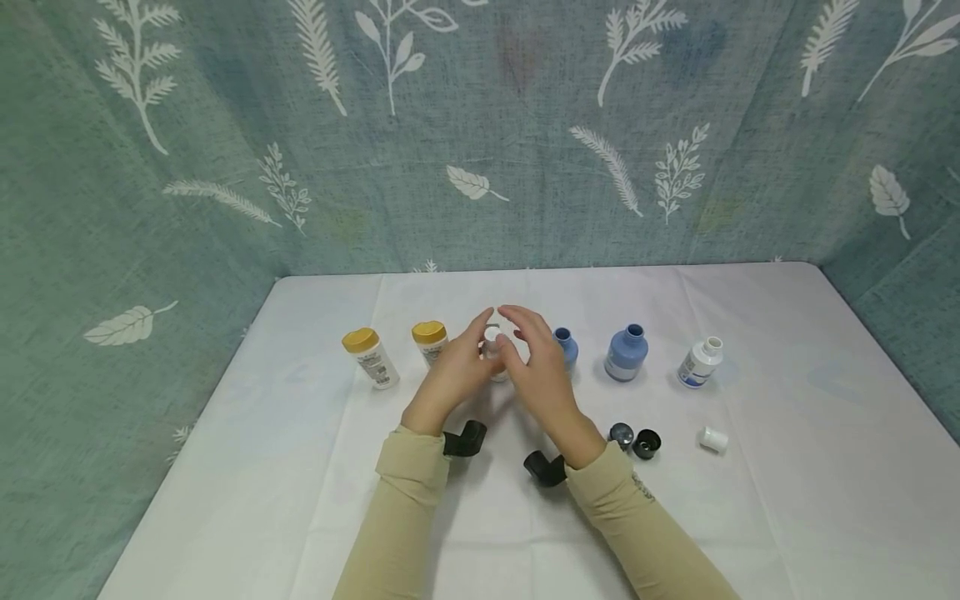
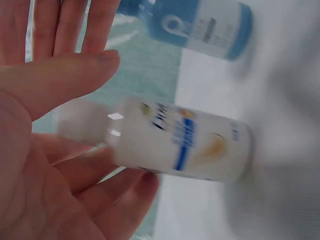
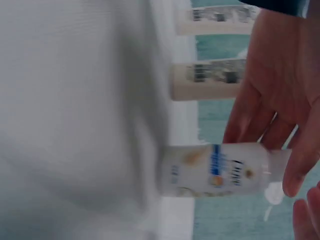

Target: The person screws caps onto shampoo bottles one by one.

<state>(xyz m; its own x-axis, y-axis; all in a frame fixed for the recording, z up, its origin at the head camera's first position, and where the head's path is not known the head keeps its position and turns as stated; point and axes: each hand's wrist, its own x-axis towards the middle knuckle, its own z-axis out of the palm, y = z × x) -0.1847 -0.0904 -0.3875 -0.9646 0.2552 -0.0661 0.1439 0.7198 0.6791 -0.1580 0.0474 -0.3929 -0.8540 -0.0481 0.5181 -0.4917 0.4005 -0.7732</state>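
A white bottle (image 2: pixel 175 140) with a blue-and-gold label and a pale cap stands upright on the table between my two hands. My left hand (image 1: pixel 456 371) is at its left side, fingers loosely curved behind the bottle and thumb apart from the cap. From the right, my right hand (image 1: pixel 546 383) arches around the same bottle, its thumb near the cap (image 3: pixel 279 165) and its fingers relaxed. Neither hand grips it. Just right of it, partly behind my right hand, stands an uncapped blue bottle (image 1: pixel 567 348).
Two white bottles with yellow caps (image 1: pixel 361 339) stand on the left. Another blue bottle (image 1: pixel 626 353) and an open white bottle (image 1: pixel 700 363) are on the right. Nearer lie black angled pieces (image 1: pixel 467 439), black round caps (image 1: pixel 647 444) and a white cap (image 1: pixel 713 440). Patterned green cloth (image 1: pixel 480 217) hangs behind.
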